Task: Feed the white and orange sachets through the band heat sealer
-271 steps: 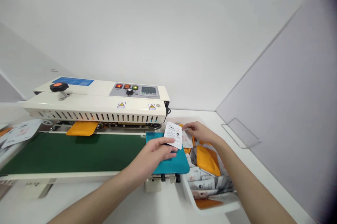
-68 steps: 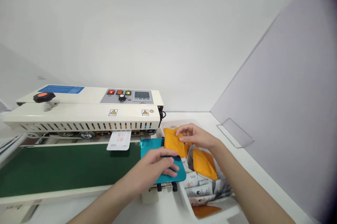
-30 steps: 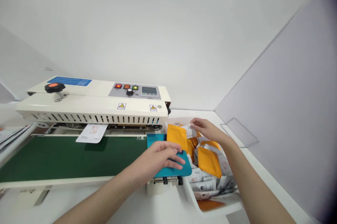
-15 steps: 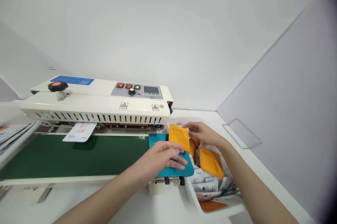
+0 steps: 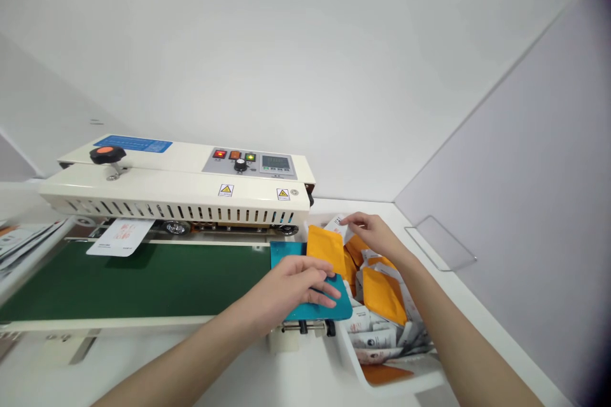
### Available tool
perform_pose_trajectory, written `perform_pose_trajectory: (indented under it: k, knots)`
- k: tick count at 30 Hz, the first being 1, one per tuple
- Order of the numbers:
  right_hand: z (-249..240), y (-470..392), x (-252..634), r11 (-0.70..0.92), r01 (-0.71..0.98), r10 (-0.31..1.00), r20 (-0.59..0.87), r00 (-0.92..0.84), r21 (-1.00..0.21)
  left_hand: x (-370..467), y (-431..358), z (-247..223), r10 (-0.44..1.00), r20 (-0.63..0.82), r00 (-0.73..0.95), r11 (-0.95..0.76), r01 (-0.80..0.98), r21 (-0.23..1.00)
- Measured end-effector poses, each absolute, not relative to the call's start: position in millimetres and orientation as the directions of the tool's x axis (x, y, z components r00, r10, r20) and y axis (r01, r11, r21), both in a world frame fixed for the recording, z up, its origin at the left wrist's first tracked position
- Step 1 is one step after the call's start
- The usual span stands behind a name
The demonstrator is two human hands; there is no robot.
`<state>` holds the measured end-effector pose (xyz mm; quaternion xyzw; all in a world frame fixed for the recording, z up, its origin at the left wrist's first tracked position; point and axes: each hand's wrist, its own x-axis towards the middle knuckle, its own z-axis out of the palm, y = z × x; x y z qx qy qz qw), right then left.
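Note:
My left hand (image 5: 305, 283) is over the teal plate (image 5: 310, 313) at the right end of the machine's belt. Its upper finger lies across the lower edge of an orange pouch (image 5: 325, 249), which it holds there; the other fingers are bent and slightly apart. My right hand (image 5: 375, 233) is above the far end of the white bin (image 5: 351, 356). Its fingertips are closed on the edge of a white printed pouch (image 5: 336, 223), partly hidden behind the orange one. The grip's underside is hidden.
A cream band sealer (image 5: 181, 187) with a green belt (image 5: 191, 283) stands on the left, a white pouch (image 5: 123, 237) hanging from it over the belt. More orange pouches (image 5: 384, 295) and white packets fill the bin. A wire stand (image 5: 442, 244) is at right, flat packets (image 5: 23, 241) far left.
The white pouch in the sealer has moved left. My right hand has risen slightly, and more of the white pouch at its fingertips shows. My left hand and the orange pouch stay nearly still.

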<state>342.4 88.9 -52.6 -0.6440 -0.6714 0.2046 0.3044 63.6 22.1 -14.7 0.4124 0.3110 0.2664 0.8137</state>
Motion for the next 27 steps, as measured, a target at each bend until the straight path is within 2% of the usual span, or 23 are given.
perform_pose_trajectory:
  k: [5, 11, 17, 27]
  knots:
    - [-57.6, 88.2, 340.1, 0.096, 0.787, 0.994, 0.103, -0.041, -0.609, 63.7, 22.7, -14.3, 0.693, -0.291, 0.659, 0.523, -0.183, 0.832]
    - [-62.3, 89.3, 342.1, 0.146, 0.782, 0.988, 0.125, -0.088, -0.606, 62.9, 22.0, -15.5, 0.698, -0.285, 0.657, 0.525, -0.2, 0.827]
    - [-58.6, 87.1, 344.4, 0.033, 0.768, 0.999, 0.048, -0.003, -0.64, 63.2, 22.2, -14.4, 0.695, -0.279, 0.662, 0.516, -0.191, 0.835]
    - [-52.9, 87.4, 338.9, 0.018, 0.804, 0.998, 0.054, 0.017, -0.594, 62.6, 20.0, -8.9, 0.705, -0.305, 0.64, 0.524, -0.18, 0.833]
